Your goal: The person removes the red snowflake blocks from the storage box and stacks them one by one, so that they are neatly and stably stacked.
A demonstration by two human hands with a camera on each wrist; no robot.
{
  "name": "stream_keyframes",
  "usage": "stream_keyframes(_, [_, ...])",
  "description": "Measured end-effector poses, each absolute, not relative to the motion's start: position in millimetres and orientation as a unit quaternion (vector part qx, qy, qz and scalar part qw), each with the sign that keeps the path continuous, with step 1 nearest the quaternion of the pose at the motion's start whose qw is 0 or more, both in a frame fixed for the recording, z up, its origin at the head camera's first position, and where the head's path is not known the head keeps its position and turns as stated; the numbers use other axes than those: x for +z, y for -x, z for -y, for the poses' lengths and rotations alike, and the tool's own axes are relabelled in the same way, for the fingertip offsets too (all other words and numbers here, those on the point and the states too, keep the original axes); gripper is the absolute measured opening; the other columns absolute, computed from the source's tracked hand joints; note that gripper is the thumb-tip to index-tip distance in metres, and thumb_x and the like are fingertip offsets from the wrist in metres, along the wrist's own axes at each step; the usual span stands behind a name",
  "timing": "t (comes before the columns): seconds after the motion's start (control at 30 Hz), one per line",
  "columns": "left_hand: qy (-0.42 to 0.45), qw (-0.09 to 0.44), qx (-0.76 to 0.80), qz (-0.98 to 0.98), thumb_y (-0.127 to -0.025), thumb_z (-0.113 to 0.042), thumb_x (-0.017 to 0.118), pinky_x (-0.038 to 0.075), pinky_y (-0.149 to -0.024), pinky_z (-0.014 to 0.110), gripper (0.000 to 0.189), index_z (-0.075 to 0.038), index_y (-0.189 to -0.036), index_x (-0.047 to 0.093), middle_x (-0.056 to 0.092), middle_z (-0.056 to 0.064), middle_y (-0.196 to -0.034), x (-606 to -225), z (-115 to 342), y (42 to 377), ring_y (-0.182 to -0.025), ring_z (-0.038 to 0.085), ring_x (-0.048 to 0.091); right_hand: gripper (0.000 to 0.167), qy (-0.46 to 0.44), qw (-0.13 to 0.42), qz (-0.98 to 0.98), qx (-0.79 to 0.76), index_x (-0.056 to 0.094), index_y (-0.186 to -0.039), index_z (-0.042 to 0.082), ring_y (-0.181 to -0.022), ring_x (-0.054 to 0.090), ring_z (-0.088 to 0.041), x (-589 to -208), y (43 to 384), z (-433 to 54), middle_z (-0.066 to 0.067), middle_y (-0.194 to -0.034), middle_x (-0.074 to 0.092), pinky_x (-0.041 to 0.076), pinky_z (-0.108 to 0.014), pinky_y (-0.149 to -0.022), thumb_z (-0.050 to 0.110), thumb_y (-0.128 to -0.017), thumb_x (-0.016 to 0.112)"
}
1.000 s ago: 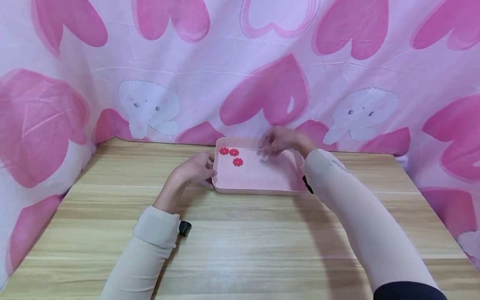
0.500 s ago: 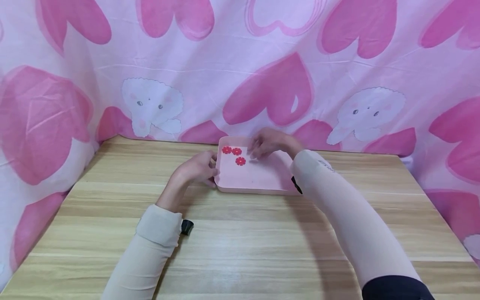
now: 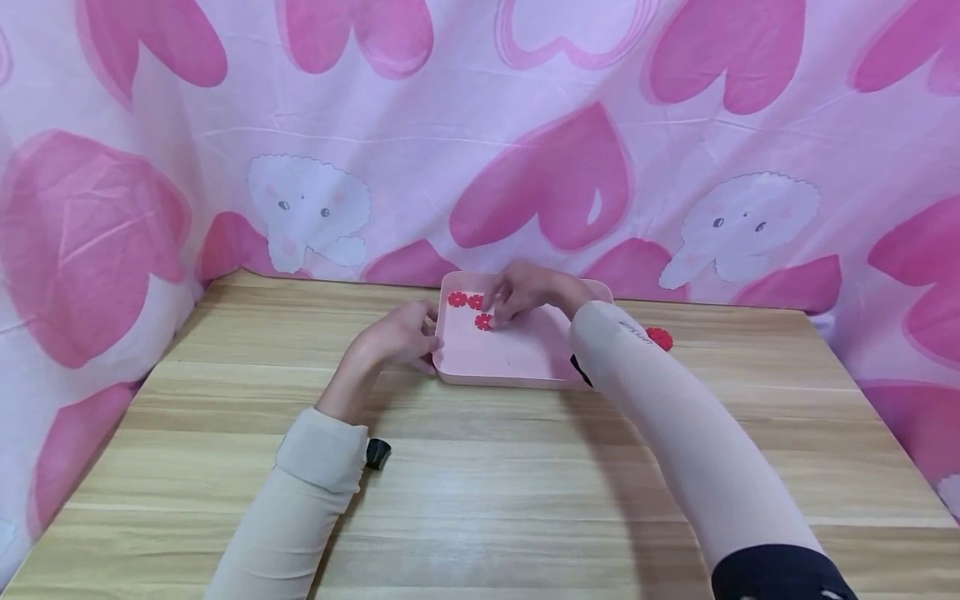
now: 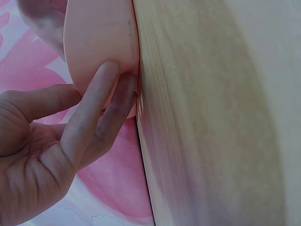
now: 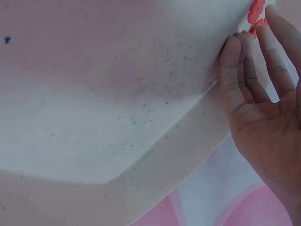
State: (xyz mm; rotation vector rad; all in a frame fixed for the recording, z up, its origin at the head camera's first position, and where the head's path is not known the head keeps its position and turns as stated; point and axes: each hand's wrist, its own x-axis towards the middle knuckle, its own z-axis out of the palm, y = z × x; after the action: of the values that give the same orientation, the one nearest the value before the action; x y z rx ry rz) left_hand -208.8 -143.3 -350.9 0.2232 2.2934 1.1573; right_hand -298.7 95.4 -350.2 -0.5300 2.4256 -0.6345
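A shallow pink tray (image 3: 480, 367) lies near the back of the wooden table. My left hand (image 3: 397, 333) holds its left end; in the left wrist view, fingertips (image 4: 107, 75) press the outer wall while another digit meets the rim. Three red flower-shaped discs (image 3: 457, 299) lie in the tray's back left part. My right hand (image 3: 525, 287) reaches over the tray from the right, its fingertips at the nearest disc (image 3: 482, 322). In the right wrist view the thumb and fingers are loosely bent and apart, close to the red discs (image 5: 256, 10); contact is unclear.
To the right of the tray, partly behind the right sleeve (image 3: 660, 400), is a red piece (image 3: 660, 337) on the table (image 3: 465, 500). A pink and white heart-print cloth (image 3: 405, 150) hangs behind the table. Small dark specks mark the tray floor (image 5: 141, 103).
My right hand has moved left across the tray to the discs. The red piece on the right has come out from behind the sleeve. My left hand stays at the tray's end.
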Motion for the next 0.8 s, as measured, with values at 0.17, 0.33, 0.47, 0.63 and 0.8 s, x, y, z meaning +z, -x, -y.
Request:
stream_keyframes(0.17, [-0.083,0.28,0.435,-0.852,-0.106,0.004,0.056,0.072,-0.08,0.037,0.046,0.011,-0.149,0.042,0.061,0.031,-0.129,-349.9,142.6,208.3,-0.095,0.033,0.078,0.032,0.219,0.281,-0.909,-0.216,0.08,-0.122,0.01,-0.105,0.061,-0.023,-350.7,297.5,-92.5,-0.011,-0.112,0.071,0.053,-0.022,-0.084,0.021,-0.093,0.085])
stream_keyframes(0.33, [-0.084,0.278,0.436,-0.852,-0.106,0.004,0.055,0.072,-0.08,0.037,0.045,0.012,-0.148,0.043,0.062,0.031,-0.127,-348.3,142.9,207.6,-0.093,0.032,0.078,0.027,0.225,0.278,-0.91,-0.208,0.079,-0.115,0.008,-0.098,0.059,-0.02,-351.1,296.2,-89.2,-0.008,-0.103,0.069,0.052,-0.02,-0.078,0.02,-0.092,0.087])
stream_keyframes(0.47, [-0.086,0.277,0.434,-0.853,-0.106,0.004,0.056,0.072,-0.08,0.037,0.044,0.012,-0.147,0.044,0.062,0.03,-0.126,-348.1,142.8,207.5,-0.092,0.032,0.077,0.023,0.23,0.279,-0.911,-0.199,0.077,-0.108,0.007,-0.088,0.056,-0.017,-352.6,296.0,-87.2,-0.004,-0.091,0.065,0.048,-0.019,-0.07,0.019,-0.091,0.088])
stream_keyframes(0.63, [-0.084,0.277,0.428,-0.856,-0.106,0.003,0.057,0.072,-0.08,0.037,0.043,0.012,-0.146,0.044,0.062,0.03,-0.128,-348.8,142.9,207.5,-0.092,0.032,0.078,0.021,0.226,0.283,-0.909,-0.204,0.075,-0.105,0.004,-0.084,0.055,-0.016,-352.2,296.0,-89.6,-0.002,-0.088,0.063,0.049,-0.018,-0.069,0.012,-0.09,0.087])
stream_keyframes(0.8, [-0.081,0.278,0.431,-0.855,-0.106,0.003,0.056,0.072,-0.081,0.037,0.042,0.011,-0.145,0.045,0.062,0.031,-0.129,-349.2,143.0,207.6,-0.093,0.032,0.078,0.019,0.218,0.283,-0.905,-0.232,0.071,-0.105,0.002,-0.087,0.056,-0.018,-352.5,297.1,-96.0,-0.006,-0.094,0.062,0.053,-0.019,-0.071,0.005,-0.092,0.084])
